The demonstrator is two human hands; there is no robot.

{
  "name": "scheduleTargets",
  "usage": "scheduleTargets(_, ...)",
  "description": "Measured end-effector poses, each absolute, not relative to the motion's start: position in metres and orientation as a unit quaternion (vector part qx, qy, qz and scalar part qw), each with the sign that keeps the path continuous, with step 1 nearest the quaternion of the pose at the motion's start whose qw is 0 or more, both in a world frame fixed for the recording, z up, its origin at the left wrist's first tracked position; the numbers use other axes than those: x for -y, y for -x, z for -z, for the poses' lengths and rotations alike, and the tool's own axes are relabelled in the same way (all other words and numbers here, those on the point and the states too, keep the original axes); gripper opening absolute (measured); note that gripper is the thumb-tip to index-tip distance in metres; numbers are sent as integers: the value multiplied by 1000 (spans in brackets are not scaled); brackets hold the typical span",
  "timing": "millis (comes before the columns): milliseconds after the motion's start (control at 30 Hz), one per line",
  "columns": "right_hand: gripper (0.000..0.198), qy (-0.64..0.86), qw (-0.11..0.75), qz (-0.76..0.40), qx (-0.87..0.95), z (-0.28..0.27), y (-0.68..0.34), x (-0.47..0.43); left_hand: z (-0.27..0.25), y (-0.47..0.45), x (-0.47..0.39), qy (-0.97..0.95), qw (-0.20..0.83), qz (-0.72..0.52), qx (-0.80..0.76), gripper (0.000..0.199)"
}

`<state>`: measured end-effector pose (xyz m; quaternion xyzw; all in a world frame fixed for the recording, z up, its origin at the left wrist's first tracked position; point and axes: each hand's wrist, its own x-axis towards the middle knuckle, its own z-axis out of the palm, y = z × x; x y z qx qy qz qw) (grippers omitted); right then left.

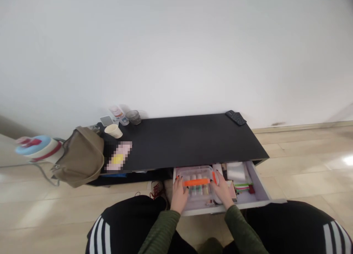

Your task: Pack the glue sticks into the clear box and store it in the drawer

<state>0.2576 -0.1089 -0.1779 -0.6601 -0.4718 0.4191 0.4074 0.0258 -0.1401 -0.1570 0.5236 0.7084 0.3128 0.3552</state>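
In the pulled-out white drawer [260,189] is a clear plastic storage box [197,169] with an orange handle [196,182] and orange side latches. Small bottles or tubes in several colours show through its lid. My left hand [179,196] holds the box by its left side, fingers on the edge near a latch. On the opposite side my right hand [222,190] grips it beside the right latch [214,177]. The undersides of both hands and the box's bottom are hidden.
Right of the box lie papers, small boxes and a green-and-white striped item [242,187]. The black desk top [179,140] bears a keyboard [235,117], a glass [134,117], a paper cup [113,131] and a spray can [119,116]. A brown bag [79,156] sits at the left edge.
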Motion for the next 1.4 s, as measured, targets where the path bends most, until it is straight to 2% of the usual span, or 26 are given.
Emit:
scheduleTargets(67,40,636,412,-404,513,162,-252,123,144,-33,148,-575,349,-325,-665,45)
scheduleTargets(133,26,614,368,-434,547,149,-247,144,135,-42,158,-595,417,-292,-621,28)
scheduleTargets(233,21,611,261,-452,595,141,-241,176,128,-57,175,-566,565,-188,-570,37)
scheduleTargets(333,14,635,193,-439,606,143,-240,192,123,-70,183,-585,622,-97,-512,39)
scheduleTargets(533,14,626,207,-486,574,144,-240,187,95,-78,171,-673,522,-6,-524,50)
scheduleTargets(633,17,618,224,-461,596,143,-240,184,86,-80,165,-692,466,13,-551,46)
scheduleTargets(800,13,612,249,-400,635,145,-238,169,87,-85,155,-695,432,7,-574,46)
scheduleTargets(967,14,603,269,-342,668,145,-234,139,89,-88,139,-683,401,-26,-610,43)
scheduleTargets(1167,16,599,269,-310,688,140,-230,103,91,-92,120,-665,400,-122,-619,36)
scheduleTargets(1267,23,576,276,-322,699,143,-228,91,97,-92,112,-657,379,-150,-634,39)
scheduleTargets(1400,42,543,289,-332,715,152,-228,85,105,-90,101,-642,353,-164,-661,54)
